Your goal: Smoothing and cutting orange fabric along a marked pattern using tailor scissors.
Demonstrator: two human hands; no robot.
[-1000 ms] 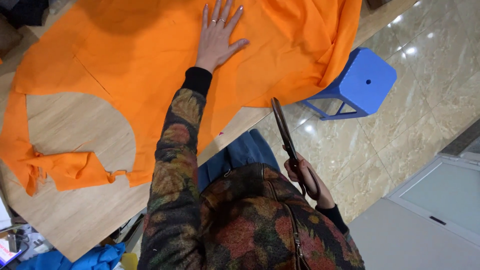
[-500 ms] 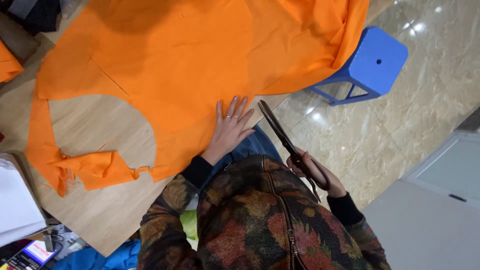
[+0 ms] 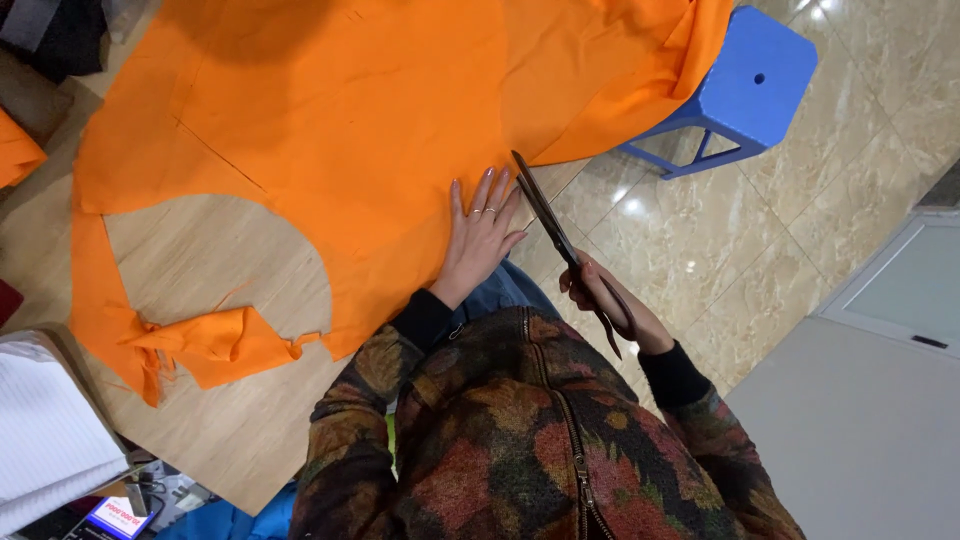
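With your left hand [image 3: 480,240] flat on the fabric [image 3: 350,130] and right hand [image 3: 610,305] gripping closed scissors [image 3: 560,245], aim toward 11 o'clock, open blades, then cut.

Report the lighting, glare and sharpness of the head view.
Head view: even indoor light, sharp on the left hand and scissors; bright glare spots on the polished floor tiles; a soft shadow across the top of the orange fabric.

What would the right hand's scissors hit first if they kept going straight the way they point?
The scissors in the right hand point up the frame at the edge of the orange cloth, probably meeting it first, right beside the left hand.
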